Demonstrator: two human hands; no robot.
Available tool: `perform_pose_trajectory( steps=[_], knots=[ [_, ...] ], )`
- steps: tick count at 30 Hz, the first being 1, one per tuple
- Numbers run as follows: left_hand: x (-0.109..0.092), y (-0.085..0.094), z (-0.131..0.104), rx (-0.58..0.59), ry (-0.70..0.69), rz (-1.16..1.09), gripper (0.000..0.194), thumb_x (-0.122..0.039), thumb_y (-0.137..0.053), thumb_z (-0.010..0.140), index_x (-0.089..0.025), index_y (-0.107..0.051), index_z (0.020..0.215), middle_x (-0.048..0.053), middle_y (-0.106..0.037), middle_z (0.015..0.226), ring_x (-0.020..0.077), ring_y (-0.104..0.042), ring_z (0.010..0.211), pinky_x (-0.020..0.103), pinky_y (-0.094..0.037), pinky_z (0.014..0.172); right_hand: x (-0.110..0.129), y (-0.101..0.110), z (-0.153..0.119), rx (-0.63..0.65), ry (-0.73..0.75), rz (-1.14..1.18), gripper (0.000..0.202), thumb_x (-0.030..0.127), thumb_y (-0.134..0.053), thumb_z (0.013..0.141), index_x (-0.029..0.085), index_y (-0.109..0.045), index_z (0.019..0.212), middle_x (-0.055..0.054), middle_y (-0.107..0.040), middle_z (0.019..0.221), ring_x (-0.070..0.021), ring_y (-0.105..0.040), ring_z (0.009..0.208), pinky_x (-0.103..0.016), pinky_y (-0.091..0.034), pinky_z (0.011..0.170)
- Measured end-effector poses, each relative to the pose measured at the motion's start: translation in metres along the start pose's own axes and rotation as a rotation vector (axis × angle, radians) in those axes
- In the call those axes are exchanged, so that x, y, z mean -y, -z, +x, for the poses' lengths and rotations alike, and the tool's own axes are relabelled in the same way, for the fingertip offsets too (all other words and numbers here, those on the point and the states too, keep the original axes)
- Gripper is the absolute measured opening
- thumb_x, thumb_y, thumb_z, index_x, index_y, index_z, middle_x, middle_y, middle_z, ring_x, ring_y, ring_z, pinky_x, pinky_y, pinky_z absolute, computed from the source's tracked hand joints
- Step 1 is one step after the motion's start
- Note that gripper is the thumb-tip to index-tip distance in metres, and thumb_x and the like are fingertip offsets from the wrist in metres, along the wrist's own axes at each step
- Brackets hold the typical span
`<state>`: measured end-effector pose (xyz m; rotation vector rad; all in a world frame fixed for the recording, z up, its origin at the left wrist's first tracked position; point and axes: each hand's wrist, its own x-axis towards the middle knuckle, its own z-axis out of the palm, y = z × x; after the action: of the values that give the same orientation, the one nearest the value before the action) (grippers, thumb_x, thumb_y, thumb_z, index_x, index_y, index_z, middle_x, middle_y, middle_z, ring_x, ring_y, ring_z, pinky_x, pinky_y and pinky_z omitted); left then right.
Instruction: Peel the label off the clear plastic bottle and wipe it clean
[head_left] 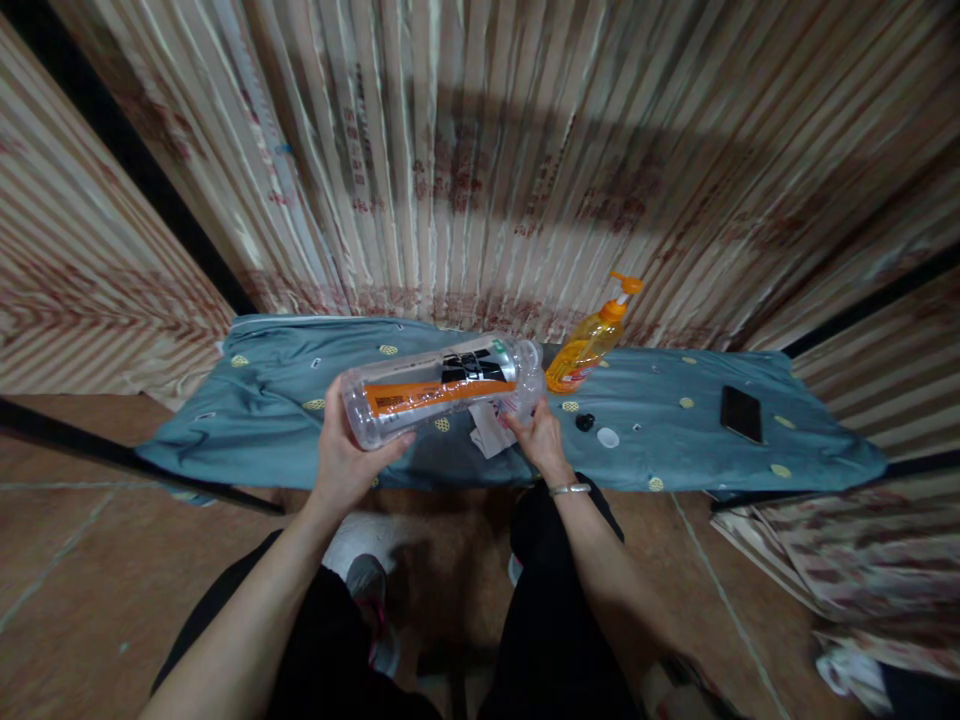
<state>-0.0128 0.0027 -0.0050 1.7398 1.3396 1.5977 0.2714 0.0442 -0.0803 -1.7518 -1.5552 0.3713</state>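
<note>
A large clear plastic bottle (442,388) with an orange, silver and black label lies nearly sideways in the air above the cloth-covered table. My left hand (349,455) is wrapped round its base end. At the neck end, my right hand (538,435), with a bracelet on the wrist, grips a small clear plastic piece (525,392); whether that piece is part of the bottle I cannot tell. Beneath the bottle, a white and printed paper or wrapper (491,432) rests on the cloth, partly hidden.
An orange pump bottle (589,345) stands behind my right hand. A small black item (585,422) and a white round cap (607,438) lie near it on the blue-green cloth (660,400). A dark phone (741,414) lies farther right. Striped curtains (480,150) hang behind.
</note>
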Motion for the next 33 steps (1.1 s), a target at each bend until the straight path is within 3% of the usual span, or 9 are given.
perform_pose_trajectory(
  steps=[25, 33],
  knots=[
    [0.0006, -0.0004, 0.001, -0.009, 0.041, -0.058, 0.094, -0.046, -0.085, 0.058, -0.019, -0.04, 0.136, 0.014, -0.051, 0.133, 0.0317, -0.053, 0.125, 0.048, -0.042, 0.107, -0.0028, -0.0024, 0.0015, 0.018, -0.017, -0.013, 0.057, 0.044, -0.066, 0.075, 0.011, -0.049, 0.119, -0.015, -0.07, 0.102, -0.0274, -0.067, 0.092, -0.039, -0.052, 0.081],
    [-0.0004, -0.0007, 0.0017, -0.019, 0.037, -0.055, 0.092, -0.042, -0.085, 0.058, -0.018, -0.041, 0.135, 0.014, -0.053, 0.131, 0.0318, -0.055, 0.123, 0.048, -0.044, 0.106, -0.007, -0.0043, 0.0017, 0.005, 0.001, -0.014, 0.06, 0.051, -0.062, 0.077, 0.011, -0.049, 0.121, -0.016, -0.07, 0.102, -0.028, -0.068, 0.092, -0.04, -0.052, 0.081]
  ],
)
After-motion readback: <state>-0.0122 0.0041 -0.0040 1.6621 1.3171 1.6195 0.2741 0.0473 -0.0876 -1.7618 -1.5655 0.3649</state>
